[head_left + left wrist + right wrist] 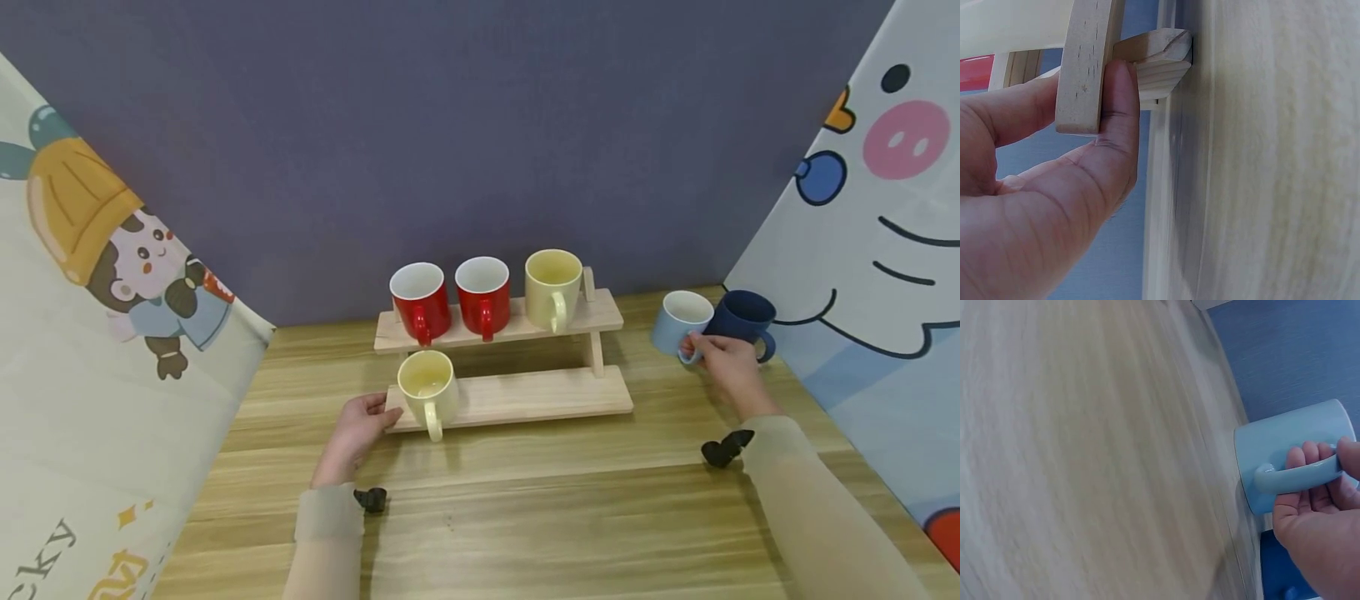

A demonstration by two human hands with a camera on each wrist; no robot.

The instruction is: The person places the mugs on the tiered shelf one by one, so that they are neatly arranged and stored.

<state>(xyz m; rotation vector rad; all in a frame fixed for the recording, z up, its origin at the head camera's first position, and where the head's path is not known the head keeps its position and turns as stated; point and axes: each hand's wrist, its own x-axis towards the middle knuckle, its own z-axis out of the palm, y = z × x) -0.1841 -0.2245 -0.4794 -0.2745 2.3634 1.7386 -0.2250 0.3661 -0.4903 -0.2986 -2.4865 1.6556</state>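
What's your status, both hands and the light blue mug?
Left hand pinches left end of lower shelf. Right hand holds light blue mug by its handle. Dark blue mug close beside it.

A light-blue cylindrical mug (665, 335), white inside, upright near the wooden bench's (525, 508) back right corner; a pale two-tier wooden shelf (540, 395) standing near the back edge.

a two-tier rack (597, 354) stands on the table (525, 517) before the back wall (480, 150), three mugs (483, 311) in a row on its upper shelf (603, 312), a fourth mug (429, 392) toward the left end of its lower shelf (540, 396), beside the left hand (362, 429). right of the rack is a fifth mug (667, 329), the right hand (727, 362) at its handle (1297, 479), and just right of that mug, a sixth mug (741, 312).
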